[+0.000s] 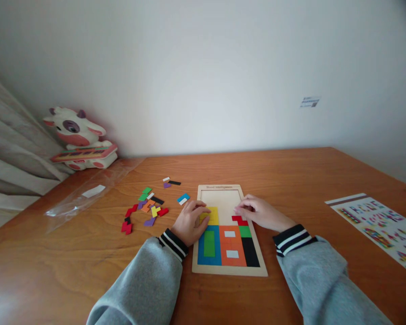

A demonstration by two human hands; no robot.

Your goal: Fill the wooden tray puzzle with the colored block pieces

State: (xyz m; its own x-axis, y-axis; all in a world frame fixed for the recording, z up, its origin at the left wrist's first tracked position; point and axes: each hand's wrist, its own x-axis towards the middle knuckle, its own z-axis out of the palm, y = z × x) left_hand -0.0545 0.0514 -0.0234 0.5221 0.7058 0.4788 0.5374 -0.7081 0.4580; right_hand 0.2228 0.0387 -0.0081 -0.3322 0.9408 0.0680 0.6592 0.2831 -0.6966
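**Glossy, matt and woven**

The wooden tabletop (291,180) across the lower frame looks smooth, grained and faintly glossy. At centre, the puzzle tray (230,271) is pale, matt wood; the puzzle pieces (209,243) look smooth and painted. At left lies a shiny, wrinkled clear plastic bag (110,180), below a smooth, plastic-looking cow keyboard toy (76,126). The sleeves (145,275), bottom, are matt cloth; the printed sheet (375,221), right, looks like paper.

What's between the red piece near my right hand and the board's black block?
In the head view, a green piece lies between them on the wooden board.
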